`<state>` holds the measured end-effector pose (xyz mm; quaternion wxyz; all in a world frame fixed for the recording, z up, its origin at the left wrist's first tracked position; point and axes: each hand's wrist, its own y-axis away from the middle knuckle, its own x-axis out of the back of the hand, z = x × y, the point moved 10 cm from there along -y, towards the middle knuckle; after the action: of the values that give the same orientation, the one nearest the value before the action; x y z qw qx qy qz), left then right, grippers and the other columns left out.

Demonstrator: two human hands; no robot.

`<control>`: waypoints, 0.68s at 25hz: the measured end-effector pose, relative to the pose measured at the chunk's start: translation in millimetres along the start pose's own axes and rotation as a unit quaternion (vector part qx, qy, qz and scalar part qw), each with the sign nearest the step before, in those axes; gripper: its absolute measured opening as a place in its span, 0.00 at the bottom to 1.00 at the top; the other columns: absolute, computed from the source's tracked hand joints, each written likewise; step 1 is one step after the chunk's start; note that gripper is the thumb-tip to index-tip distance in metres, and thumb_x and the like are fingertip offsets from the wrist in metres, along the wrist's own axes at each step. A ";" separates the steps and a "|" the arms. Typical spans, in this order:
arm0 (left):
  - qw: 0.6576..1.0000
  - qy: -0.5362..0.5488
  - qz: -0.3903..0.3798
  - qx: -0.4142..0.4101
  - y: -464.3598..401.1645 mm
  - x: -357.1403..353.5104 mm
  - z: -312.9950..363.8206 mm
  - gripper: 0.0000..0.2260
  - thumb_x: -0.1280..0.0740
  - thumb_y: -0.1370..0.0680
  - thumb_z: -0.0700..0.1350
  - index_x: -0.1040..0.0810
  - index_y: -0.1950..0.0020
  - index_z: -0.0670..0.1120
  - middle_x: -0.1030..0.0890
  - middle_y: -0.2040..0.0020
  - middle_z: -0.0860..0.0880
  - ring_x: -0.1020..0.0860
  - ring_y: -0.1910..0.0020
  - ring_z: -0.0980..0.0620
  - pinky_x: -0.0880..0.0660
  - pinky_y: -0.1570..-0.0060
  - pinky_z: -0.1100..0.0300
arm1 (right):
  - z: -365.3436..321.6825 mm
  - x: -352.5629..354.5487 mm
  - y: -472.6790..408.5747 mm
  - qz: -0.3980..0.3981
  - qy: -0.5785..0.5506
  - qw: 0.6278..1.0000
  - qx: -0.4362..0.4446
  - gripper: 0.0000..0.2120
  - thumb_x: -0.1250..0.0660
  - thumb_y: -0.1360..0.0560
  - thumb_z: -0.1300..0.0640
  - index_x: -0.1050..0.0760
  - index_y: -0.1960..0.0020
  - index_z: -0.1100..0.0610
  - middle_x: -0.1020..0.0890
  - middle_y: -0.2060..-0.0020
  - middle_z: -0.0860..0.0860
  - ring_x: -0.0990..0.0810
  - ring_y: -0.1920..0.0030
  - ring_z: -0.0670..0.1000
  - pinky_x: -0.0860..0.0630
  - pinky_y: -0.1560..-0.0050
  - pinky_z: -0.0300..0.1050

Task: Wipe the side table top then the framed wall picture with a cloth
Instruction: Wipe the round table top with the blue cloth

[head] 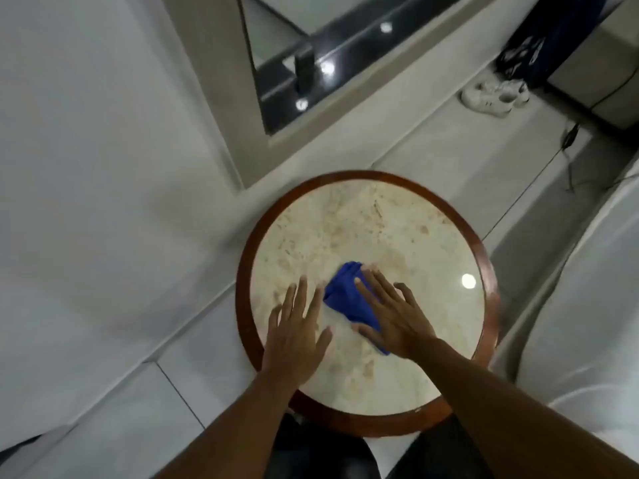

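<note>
A round side table [366,223] with a beige marble top and a dark wooden rim stands below me. A crumpled blue cloth [342,295] lies on the near middle of the top. My right hand [394,316] lies flat on the cloth with fingers spread, pressing it to the marble. My left hand [297,326] rests flat on the bare marble just left of the cloth, fingers apart, holding nothing. The framed wall picture is not clearly in view.
A white wall [96,150] runs along the left. A framed glass panel [297,74] stands behind the table. White shoes [494,96] and a dark bag [539,39] lie on the tiled floor at the back right. A white upholstered piece [594,299] sits at right.
</note>
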<state>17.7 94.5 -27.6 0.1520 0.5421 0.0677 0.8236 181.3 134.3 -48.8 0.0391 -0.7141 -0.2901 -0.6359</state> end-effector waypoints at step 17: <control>0.982 -0.174 -0.035 -0.067 -92.5 -97.0 -5.3 0.28 0.48 0.14 0.55 0.52 0.17 0.51 0.52 0.15 0.46 0.55 0.17 0.43 0.53 0.22 0.37 | 19.0 -72.2 -41.1 0.124 -0.001 0.990 -0.073 0.29 0.53 0.16 0.46 0.43 0.21 0.61 0.43 0.21 0.57 0.44 0.21 0.54 0.37 0.26 0.52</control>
<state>64.7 150.7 -140.0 0.2266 0.6631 0.0035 0.7134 177.4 150.0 -132.4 0.0651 -0.7459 -0.1518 -0.6453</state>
